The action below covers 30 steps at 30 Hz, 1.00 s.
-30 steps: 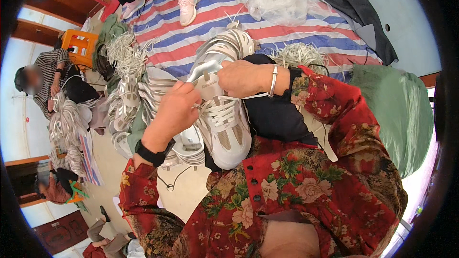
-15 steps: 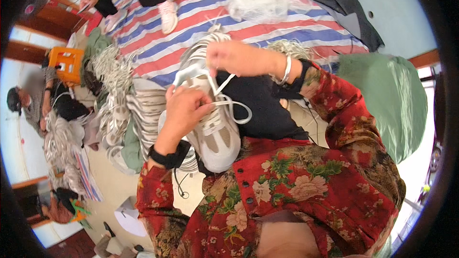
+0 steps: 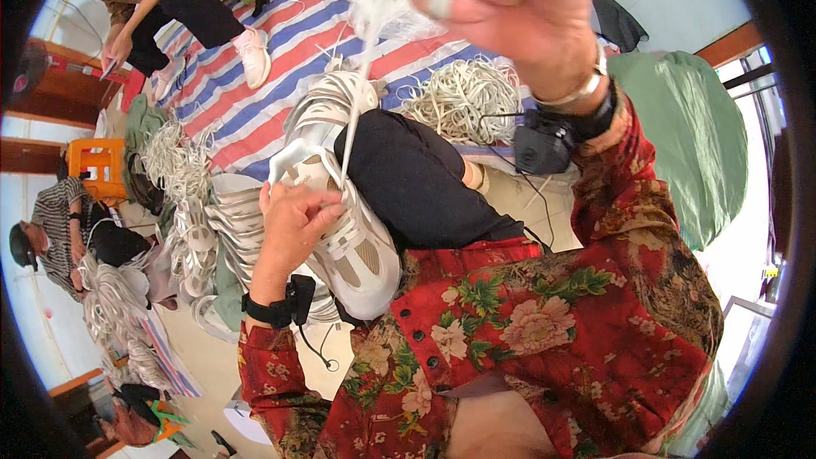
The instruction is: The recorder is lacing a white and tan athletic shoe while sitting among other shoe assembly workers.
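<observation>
A white and beige sneaker (image 3: pixel 367 268) lies in my lap, its toe toward me, partly laced. My left hand (image 3: pixel 297 225) is closed on its side by the tongue, thumb and fingers near the eyelets. A white shoelace (image 3: pixel 360 89) runs taut from those eyelets up to my right hand (image 3: pixel 510 4), which is raised high and close to the camera. Its fingers are closed and a little blurred, and a pale band wraps one of them. The frame's top edge cuts off where the lace meets the fingers.
Rows of similar shoes (image 3: pixel 234 225) are stacked at my left. A pile of loose laces (image 3: pixel 467 98) lies beyond my knee on a striped sheet (image 3: pixel 285 76). A green-covered bulk (image 3: pixel 680 144) is at right. Co-workers sit at left, near an orange stool (image 3: pixel 95 166).
My right hand has swung up and away from the shoe, and the loop of lace has drawn out straight. My left hand stays on the sneaker. The view has shifted slightly.
</observation>
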Each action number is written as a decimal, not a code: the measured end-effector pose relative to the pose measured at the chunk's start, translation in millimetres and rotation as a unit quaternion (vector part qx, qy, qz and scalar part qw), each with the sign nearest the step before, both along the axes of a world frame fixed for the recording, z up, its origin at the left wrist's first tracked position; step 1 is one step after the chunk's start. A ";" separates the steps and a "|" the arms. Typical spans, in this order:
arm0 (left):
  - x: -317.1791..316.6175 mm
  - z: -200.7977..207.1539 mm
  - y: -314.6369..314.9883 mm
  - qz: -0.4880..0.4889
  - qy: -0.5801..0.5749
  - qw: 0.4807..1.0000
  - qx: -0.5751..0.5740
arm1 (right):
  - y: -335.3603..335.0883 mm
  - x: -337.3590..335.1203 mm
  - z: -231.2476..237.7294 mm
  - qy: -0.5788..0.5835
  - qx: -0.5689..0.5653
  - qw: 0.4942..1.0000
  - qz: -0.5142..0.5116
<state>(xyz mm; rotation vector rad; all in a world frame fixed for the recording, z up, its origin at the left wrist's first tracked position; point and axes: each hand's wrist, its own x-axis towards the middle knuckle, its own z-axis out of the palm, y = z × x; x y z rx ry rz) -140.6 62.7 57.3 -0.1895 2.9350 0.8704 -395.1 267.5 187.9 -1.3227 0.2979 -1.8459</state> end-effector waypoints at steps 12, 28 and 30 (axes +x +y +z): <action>39.2 6.9 -44.3 0.006 0.127 0.992 -0.015 | 15.1 -31.0 -57.5 0.587 0.319 0.522 -0.531; 54.0 -1.1 -47.8 0.018 0.097 0.994 -0.040 | -114.0 116.4 -150.7 0.480 0.226 0.823 -0.201; 57.3 -6.7 -47.1 0.010 0.144 0.988 -0.051 | -119.4 125.2 -158.2 0.542 0.244 0.781 -0.192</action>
